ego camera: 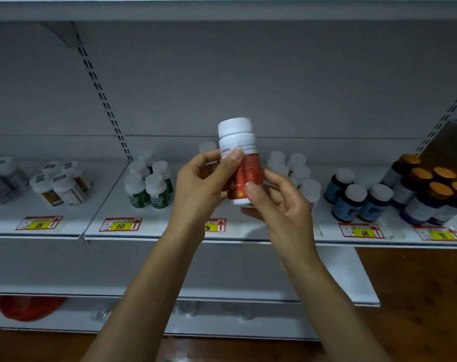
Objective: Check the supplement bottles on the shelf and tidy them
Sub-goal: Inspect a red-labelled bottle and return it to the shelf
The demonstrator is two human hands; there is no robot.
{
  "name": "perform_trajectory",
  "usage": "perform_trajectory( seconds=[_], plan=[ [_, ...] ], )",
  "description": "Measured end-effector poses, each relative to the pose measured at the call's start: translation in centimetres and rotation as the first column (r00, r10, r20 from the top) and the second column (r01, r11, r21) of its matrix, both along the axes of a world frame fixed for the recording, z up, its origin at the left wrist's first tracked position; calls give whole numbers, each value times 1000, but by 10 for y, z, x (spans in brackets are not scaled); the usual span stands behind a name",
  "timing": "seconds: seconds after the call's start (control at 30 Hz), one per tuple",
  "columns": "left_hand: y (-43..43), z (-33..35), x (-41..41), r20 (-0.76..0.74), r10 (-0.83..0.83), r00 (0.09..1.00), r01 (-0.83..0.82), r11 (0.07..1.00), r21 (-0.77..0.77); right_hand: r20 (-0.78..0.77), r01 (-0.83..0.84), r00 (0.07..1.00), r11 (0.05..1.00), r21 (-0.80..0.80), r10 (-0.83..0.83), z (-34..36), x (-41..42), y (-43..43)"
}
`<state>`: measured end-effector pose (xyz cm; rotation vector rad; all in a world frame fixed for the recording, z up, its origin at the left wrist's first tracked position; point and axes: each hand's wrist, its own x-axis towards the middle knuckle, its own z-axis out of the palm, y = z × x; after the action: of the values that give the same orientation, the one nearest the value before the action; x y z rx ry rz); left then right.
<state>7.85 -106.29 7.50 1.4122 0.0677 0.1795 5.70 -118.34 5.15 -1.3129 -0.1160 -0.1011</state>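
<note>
We hold red-and-white bottle [240, 155] in air before shelf [78, 218]. Long axis near vertical, white cap up, top leaning slightly left. Our left hand [201, 184] and right hand [282, 202] both grasp its body. Cap on, contents hidden.

Single cam, head-worn, wide-angle, straight lines bowed at the frame edges. Looks fwd & a bit down, roughly square-on to the middle shelf [149, 237], close up. Upper shelf [222, 10] crosses frame top above it, lower shelf [222, 327] sits below it, and wood floor [418, 283] shows below-right of it.
</note>
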Motion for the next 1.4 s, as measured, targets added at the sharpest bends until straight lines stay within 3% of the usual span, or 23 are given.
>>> perform_trajectory(
  seconds=[0.17,0.3,0.43,0.57,0.67,0.77,0.87,1.0,1.1,1.27,1.4],
  plan=[
    [9,0,3,-107,-61,992,62,998,8,-148,-105,979,973,206,137,2,2,-3],
    [8,-2,5,-109,-129,986,132,991,18,-199,-152,955,939,308,220,-3,5,-3],
    [13,-1,3,-2,-206,979,206,975,81,-174,-212,950,946,246,258,-9,9,-9],
    [24,-4,3,139,-291,947,247,932,266,-113,-238,957,945,224,268,-13,17,-16],
    [24,-3,2,252,-341,905,218,884,414,-70,-222,969,962,161,235,-7,25,-19],
    [24,-2,2,291,-305,907,158,885,438,-23,-211,977,976,53,212,-4,28,-21],
    [25,-2,3,237,-162,958,64,926,373,18,-220,975,973,-69,221,1,22,-23],
    [18,-5,1,52,-8,999,-9,951,310,-31,-199,980,972,-127,196,0,14,-18],
    [12,-9,-1,-20,-6,1000,12,947,320,-110,-178,981,969,-171,160,-4,12,-15],
    [15,-13,-11,-118,-99,988,120,976,184,-205,-172,968,977,-129,144,-5,10,-22],
    [16,-22,-15,-130,-77,989,98,982,163,-269,-248,942,957,-147,203,-9,11,-23]
  ],
)
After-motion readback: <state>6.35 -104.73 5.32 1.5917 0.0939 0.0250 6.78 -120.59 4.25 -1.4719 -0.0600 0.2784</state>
